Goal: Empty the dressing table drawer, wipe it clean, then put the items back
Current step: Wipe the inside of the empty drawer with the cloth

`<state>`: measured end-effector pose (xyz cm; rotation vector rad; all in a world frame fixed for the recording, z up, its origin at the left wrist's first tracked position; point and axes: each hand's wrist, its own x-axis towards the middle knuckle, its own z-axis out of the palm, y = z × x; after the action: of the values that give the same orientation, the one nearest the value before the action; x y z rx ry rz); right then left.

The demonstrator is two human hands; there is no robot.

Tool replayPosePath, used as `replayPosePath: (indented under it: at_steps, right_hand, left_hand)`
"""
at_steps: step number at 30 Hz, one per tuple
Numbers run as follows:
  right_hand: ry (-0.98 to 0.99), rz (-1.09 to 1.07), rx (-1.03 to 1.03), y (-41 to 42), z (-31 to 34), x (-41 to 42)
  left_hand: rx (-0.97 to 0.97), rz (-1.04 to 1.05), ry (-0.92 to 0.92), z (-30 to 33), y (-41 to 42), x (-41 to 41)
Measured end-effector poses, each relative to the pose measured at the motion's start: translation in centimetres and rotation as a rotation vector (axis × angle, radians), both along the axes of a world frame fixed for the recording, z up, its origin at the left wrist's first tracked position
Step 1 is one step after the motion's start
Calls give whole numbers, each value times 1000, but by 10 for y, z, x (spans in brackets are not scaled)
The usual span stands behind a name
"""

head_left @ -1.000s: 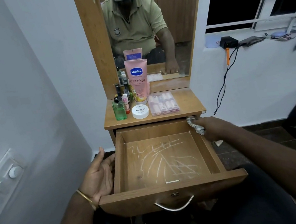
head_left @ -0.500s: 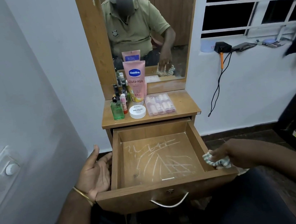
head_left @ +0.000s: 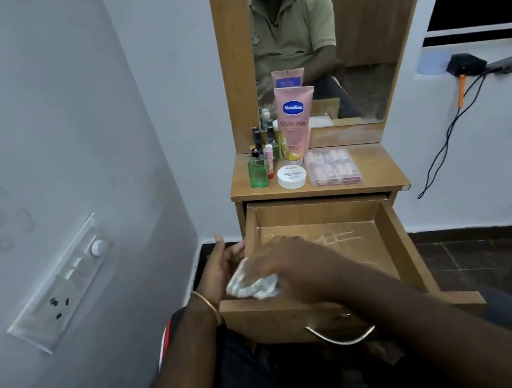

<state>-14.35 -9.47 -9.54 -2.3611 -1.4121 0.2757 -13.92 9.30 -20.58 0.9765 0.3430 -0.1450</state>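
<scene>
From the head camera, the drawer [head_left: 394, 240] stands pulled out under the worktop [head_left: 376, 174], with no items in the part of it that shows, faint pale streaks showing on its floor toward twelve o'clock. The right hand [head_left: 293, 263] reaches across to the drawer's near corner at about nine o'clock, fingers curled over a crumpled cloth [head_left: 254, 287] and pressing it down just inside the front board. The left hand [head_left: 225, 269] rests against the outside of the drawer's side wall, fingers fairly straight, apparently steadying it. The cloth looks soft and light, best bunched in the palm; the drawer is stiff wood that may slide, so bracing its side seems wise. The removed items, a pink lotion tube [head_left: 296, 123], white jar [head_left: 291, 176], green bottle [head_left: 257, 172] and clear case [head_left: 332, 166], crowd the worktop at twelve o'clock. Motion blur smears the right hand, and the forearm hides the drawer's near floor.
</scene>
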Motion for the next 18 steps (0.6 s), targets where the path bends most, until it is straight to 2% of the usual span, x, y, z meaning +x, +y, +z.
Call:
replayPosePath:
  at_steps: [2, 4, 9, 13, 16, 18]
  right_hand:
    - [-97, 99, -26, 23, -2, -11]
    - [-205, 176, -10, 21, -9, -15]
    - [-19, 169, -115, -28, -13, 3]
    - [-57, 136, -182, -51, -8, 5]
    - [-210, 191, -145, -28, -30, -10]
    - [-210, 179, -119, -5, -40, -16]
  left_hand:
    - [-15, 15, -12, -3, 0, 3]
    - [50, 12, -7, -5, 1, 3]
    - [328, -36, -22, -10, 3, 1]
    - [346, -14, -4, -11, 5, 2]
    - [311, -1, 3, -11, 3, 4]
    - [242, 12, 2, -9, 2, 3]
